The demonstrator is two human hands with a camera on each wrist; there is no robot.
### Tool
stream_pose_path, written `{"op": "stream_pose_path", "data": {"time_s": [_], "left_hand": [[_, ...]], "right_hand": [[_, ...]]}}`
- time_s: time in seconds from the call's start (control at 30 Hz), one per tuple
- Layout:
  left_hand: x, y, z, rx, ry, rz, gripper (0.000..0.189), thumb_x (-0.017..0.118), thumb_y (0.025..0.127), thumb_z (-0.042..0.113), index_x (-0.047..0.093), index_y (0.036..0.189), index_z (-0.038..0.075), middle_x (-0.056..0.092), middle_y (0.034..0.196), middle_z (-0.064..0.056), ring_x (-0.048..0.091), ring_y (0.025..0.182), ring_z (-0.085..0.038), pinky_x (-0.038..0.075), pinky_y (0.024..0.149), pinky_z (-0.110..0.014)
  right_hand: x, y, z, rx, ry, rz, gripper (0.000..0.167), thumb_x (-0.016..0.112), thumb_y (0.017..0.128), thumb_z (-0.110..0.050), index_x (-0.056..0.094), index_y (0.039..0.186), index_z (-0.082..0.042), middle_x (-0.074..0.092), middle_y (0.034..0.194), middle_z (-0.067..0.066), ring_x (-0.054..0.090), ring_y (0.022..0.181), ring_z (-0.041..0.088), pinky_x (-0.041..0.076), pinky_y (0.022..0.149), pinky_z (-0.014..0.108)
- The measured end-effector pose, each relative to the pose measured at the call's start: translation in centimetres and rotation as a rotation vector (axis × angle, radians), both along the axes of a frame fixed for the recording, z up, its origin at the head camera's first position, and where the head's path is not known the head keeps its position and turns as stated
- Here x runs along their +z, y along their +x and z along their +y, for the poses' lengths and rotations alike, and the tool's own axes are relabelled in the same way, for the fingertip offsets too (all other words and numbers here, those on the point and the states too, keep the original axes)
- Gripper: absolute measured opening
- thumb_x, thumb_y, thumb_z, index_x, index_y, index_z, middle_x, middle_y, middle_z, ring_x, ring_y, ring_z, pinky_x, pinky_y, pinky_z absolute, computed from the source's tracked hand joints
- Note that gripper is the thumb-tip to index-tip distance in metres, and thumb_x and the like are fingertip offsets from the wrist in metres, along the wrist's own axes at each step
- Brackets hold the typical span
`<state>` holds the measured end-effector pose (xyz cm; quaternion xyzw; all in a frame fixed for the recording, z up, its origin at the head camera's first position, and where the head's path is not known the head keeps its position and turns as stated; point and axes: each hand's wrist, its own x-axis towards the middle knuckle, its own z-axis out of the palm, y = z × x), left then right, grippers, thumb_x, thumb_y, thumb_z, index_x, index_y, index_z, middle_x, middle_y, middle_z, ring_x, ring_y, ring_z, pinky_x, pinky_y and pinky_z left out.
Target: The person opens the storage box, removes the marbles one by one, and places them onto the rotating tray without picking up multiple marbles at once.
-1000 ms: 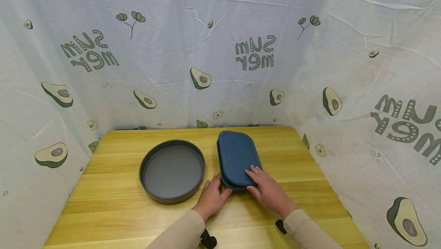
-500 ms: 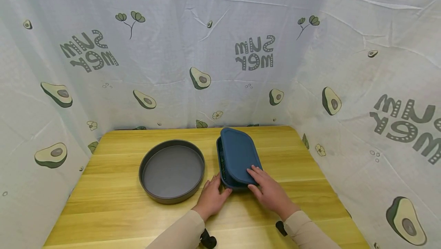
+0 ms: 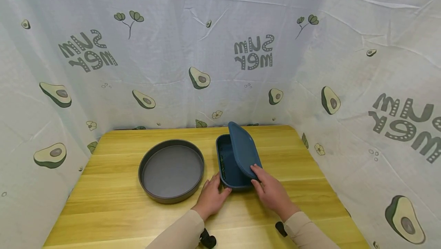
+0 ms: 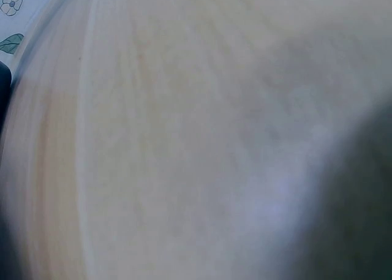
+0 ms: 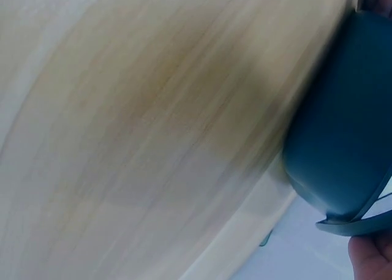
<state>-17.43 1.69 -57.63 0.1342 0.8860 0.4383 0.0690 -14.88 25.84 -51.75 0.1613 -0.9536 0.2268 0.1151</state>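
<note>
A dark blue rectangular food container [image 3: 237, 188] sits on the table, with its blue lid [image 3: 244, 149] tilted up along the right side. Its left half lies uncovered, and small dark green pieces [image 3: 222, 166] show along the left inner wall. At the near left corner my left hand [image 3: 211, 200] holds the container, fingers on its side and thumb at the front. My right hand [image 3: 273, 192] pinches the lid's near right corner between thumb and fingers. In the right wrist view, fingertips [image 5: 367, 258] touch the lid's edge [image 5: 361, 225] beside the container wall [image 5: 343, 121].
Left of the container stands a round grey pan [image 3: 172, 197] with a low wall. Black wrist straps [image 3: 208, 239] hang under the sleeves. A printed curtain [image 3: 165, 57] encloses the wooden table [image 3: 110, 203] at the back and sides.
The lid has swung up and to the right from nearly covering the container, its left edge rising. The inside has come into view. My left hand has stayed put; my right has shifted slightly.
</note>
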Motion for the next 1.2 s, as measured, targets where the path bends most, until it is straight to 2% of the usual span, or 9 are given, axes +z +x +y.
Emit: {"op": "stream_pose_path", "data": {"time_s": [0.3, 0.53, 0.83, 1.03, 1.2], "left_hand": [[-0.15, -0.07, 0.07, 0.010, 0.007, -0.014, 0.077, 0.065, 0.103, 0.044, 0.038, 0.164, 0.006, 0.044, 0.166, -0.013, 0.036, 0.157, -0.038, 0.021, 0.130, -0.059], [0.23, 0.02, 0.03, 0.011, 0.004, -0.015, 0.076, 0.065, 0.103, 0.043, 0.037, 0.164, 0.006, 0.043, 0.167, -0.013, 0.036, 0.157, -0.038, 0.021, 0.130, -0.060], [0.36, 0.14, 0.07, 0.015, 0.006, -0.015, 0.074, 0.066, 0.103, 0.042, 0.039, 0.163, 0.007, 0.044, 0.166, -0.013, 0.037, 0.157, -0.039, 0.022, 0.130, -0.060], [0.33, 0.14, 0.08, 0.016, -0.001, -0.015, 0.075, 0.066, 0.103, 0.043, 0.040, 0.163, 0.006, 0.044, 0.166, -0.013, 0.037, 0.156, -0.039, 0.022, 0.130, -0.060], [0.31, 0.14, 0.10, 0.019, -0.005, -0.014, 0.075, 0.065, 0.103, 0.043, 0.040, 0.163, 0.006, 0.045, 0.166, -0.013, 0.037, 0.156, -0.039, 0.022, 0.130, -0.060]], "right_hand": [[-0.05, 0.11, 0.21, -0.032, 0.007, 0.027, 0.050, 0.067, 0.104, -0.014, 0.056, 0.151, -0.002, 0.062, 0.149, 0.020, 0.063, 0.134, 0.040, 0.052, 0.108, 0.055], [-0.01, 0.21, 0.34, -0.047, -0.021, 0.039, 0.057, 0.068, 0.103, -0.013, 0.049, 0.156, -0.002, 0.063, 0.147, 0.021, 0.065, 0.130, 0.040, 0.054, 0.105, 0.055], [0.08, 0.29, 0.54, -0.024, 0.007, 0.147, 0.066, 0.073, 0.097, -0.006, 0.046, 0.158, -0.003, 0.066, 0.142, 0.022, 0.068, 0.126, 0.039, 0.057, 0.101, 0.054], [0.41, 0.32, 0.49, 0.001, 0.038, 0.237, 0.069, 0.074, 0.094, 0.000, 0.046, 0.157, 0.001, 0.068, 0.139, 0.021, 0.070, 0.123, 0.037, 0.058, 0.098, 0.052], [0.74, 0.32, 0.52, 0.004, 0.037, 0.275, 0.069, 0.073, 0.093, 0.002, 0.046, 0.156, 0.004, 0.069, 0.137, 0.020, 0.071, 0.121, 0.036, 0.060, 0.095, 0.051]]}}
